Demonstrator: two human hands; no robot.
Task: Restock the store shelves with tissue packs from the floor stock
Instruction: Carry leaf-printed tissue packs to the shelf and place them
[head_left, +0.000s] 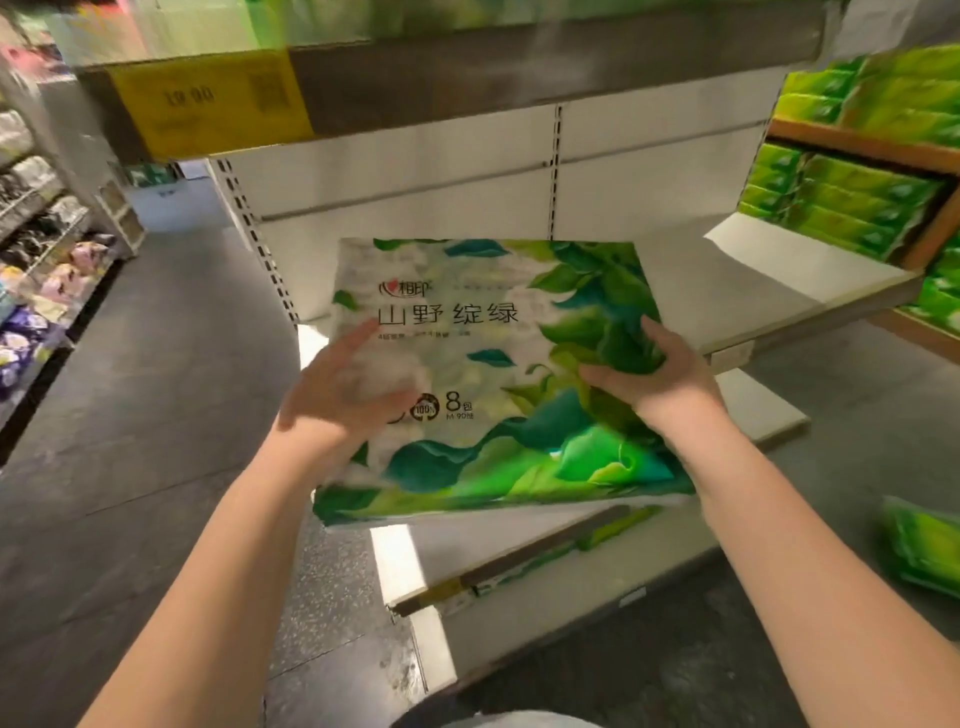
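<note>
Both hands are carrying one tissue pack (483, 374) in the air in front of the white shelf (753, 291); the left hand (337, 395) is lying on the pack's printed face near its left edge, fingers nearly straight and spread, pressing rather than curling; the right hand (649, 374) is gripping the pack's right side, thumb on the face and fingers bent round the soft wrap, which is puckering under them. The pack is tilting, its far edge higher and reaching toward the shelf, its near edge hanging over the lower shelf (571, 587); it is touching no shelf that I can make out.

By my reading, the step in hand is the carry to the shelf, with placing not yet done; the shelf board ahead is showing bare white surface, while green packs (841, 208) are sitting stacked on the unit to the right, and another pack (919, 545) is lying low at the right edge, probably floor stock.

The next move is likely calling for levelling the pack, sliding it over the shelf lip toward the back panel (415, 192), then loosening both hands; the upper shelf (519, 78) is hanging close above, so the pack is needing to go in low.
</note>
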